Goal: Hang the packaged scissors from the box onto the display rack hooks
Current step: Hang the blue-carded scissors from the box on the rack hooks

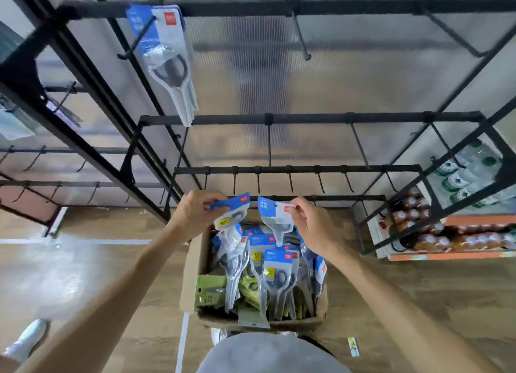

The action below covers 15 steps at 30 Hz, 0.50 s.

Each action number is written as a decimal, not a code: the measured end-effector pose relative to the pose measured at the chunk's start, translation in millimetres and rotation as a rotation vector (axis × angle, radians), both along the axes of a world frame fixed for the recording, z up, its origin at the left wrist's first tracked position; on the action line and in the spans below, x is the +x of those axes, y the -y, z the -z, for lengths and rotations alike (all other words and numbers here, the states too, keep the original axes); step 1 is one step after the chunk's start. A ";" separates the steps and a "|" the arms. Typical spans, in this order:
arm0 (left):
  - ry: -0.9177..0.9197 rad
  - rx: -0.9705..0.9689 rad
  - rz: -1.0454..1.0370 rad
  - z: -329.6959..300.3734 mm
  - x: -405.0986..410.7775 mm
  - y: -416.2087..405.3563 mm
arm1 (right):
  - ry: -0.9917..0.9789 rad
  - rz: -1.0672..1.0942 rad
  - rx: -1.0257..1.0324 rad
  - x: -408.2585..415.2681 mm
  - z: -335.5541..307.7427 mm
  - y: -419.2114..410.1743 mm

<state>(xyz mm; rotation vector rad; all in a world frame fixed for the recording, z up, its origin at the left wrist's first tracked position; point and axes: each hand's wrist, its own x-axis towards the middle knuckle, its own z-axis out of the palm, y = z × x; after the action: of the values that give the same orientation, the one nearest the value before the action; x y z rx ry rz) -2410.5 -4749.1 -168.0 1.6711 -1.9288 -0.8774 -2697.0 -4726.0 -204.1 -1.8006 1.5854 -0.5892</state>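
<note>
A cardboard box (192,272) on the floor below me holds several blue-and-clear scissor packs (275,272). My left hand (195,213) pinches the blue header of one scissor pack (231,213) above the box. My right hand (310,227) pinches the top corner of a second scissor pack (275,219) beside it. Both packs hang just under the lowest rows of black hooks (290,181). Higher up at the left, several scissor packs (167,60) hang on one hook of the display rack (279,118).
Empty hooks (301,37) line the upper and middle rack bars. Green packs (208,291) lie in the box too. Bottled drinks (458,177) fill a shelf at the right. Wooden floor surrounds the box; my shoe (28,339) is at the lower left.
</note>
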 end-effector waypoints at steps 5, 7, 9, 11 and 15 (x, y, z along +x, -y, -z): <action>-0.004 -0.176 -0.138 -36.1 57.2 -8.3 | 0.055 -0.081 -0.131 44.3 -47.2 28.1; 0.011 -0.251 -0.187 -51.3 75.4 -11.3 | 0.048 -0.112 -0.182 59.7 -63.2 37.9; 0.009 -0.316 -0.221 -66.6 89.5 -15.0 | 0.037 -0.146 -0.212 73.6 -77.5 48.0; -0.002 -0.335 -0.259 -79.9 100.5 -18.6 | 0.004 -0.159 -0.251 86.7 -91.3 58.3; -0.030 -0.399 -0.298 -105.4 117.0 -23.9 | 0.010 -0.167 -0.434 117.7 -137.6 78.3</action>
<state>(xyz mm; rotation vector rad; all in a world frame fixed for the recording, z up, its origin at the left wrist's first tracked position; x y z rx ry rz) -2293.5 -4725.3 -62.7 1.6275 -1.6421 -0.3722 -2579.3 -4804.3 -66.4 -2.2136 1.3539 -0.9133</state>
